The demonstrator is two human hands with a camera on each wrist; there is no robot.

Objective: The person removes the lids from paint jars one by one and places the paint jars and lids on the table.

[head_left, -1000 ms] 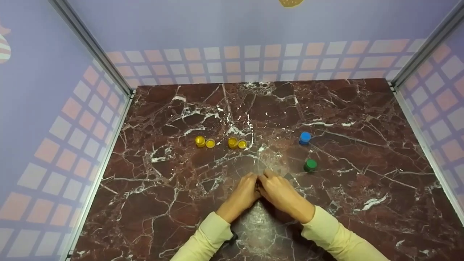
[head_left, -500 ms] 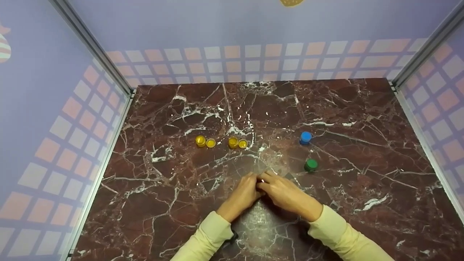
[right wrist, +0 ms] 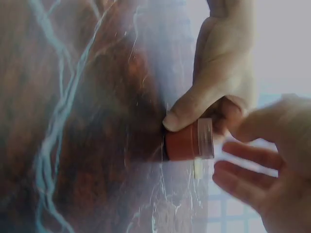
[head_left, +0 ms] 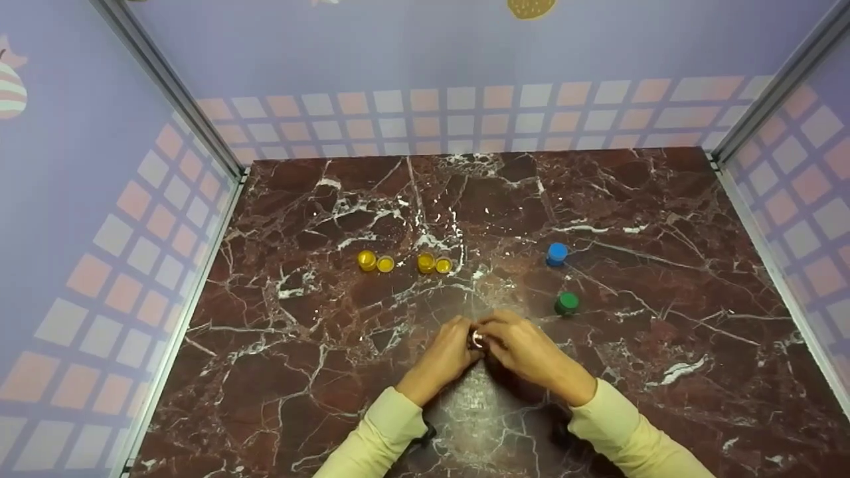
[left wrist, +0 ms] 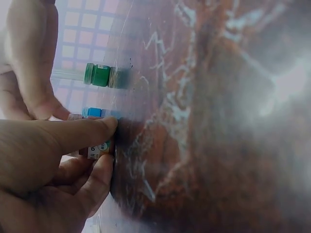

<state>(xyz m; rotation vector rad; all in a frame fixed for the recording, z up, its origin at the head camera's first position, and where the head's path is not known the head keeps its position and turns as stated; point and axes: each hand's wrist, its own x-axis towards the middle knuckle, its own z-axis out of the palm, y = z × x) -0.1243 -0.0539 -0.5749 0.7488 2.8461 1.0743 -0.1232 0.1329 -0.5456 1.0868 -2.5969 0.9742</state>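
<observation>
My left hand (head_left: 448, 352) grips a small reddish-brown paint jar (right wrist: 181, 145) that stands on the table. In the left wrist view, part of the jar's printed label shows between the thumb and fingers. A clear lid or rim (right wrist: 205, 138) tops the jar; I cannot tell which. Beside this top is my right hand (right wrist: 277, 160), its fingers loosely bent and slightly apart from it in the right wrist view. From the head view, only the jar's pale, shiny top (head_left: 477, 339) shows between the hands.
To the right stand a green paint jar (head_left: 567, 303) and a blue one (head_left: 556, 254). Farther back are two yellow jars (head_left: 366, 260) (head_left: 426, 263), each with a round yellow-tinted lid (head_left: 385, 264) (head_left: 443, 265) beside it. Patterned walls (head_left: 425, 119) enclose the marbled table (head_left: 299, 398).
My right hand's fingers have loosened and moved slightly right, uncovering the top of the jar. The left hand keeps its grip in place. The head view has tilted slightly.
</observation>
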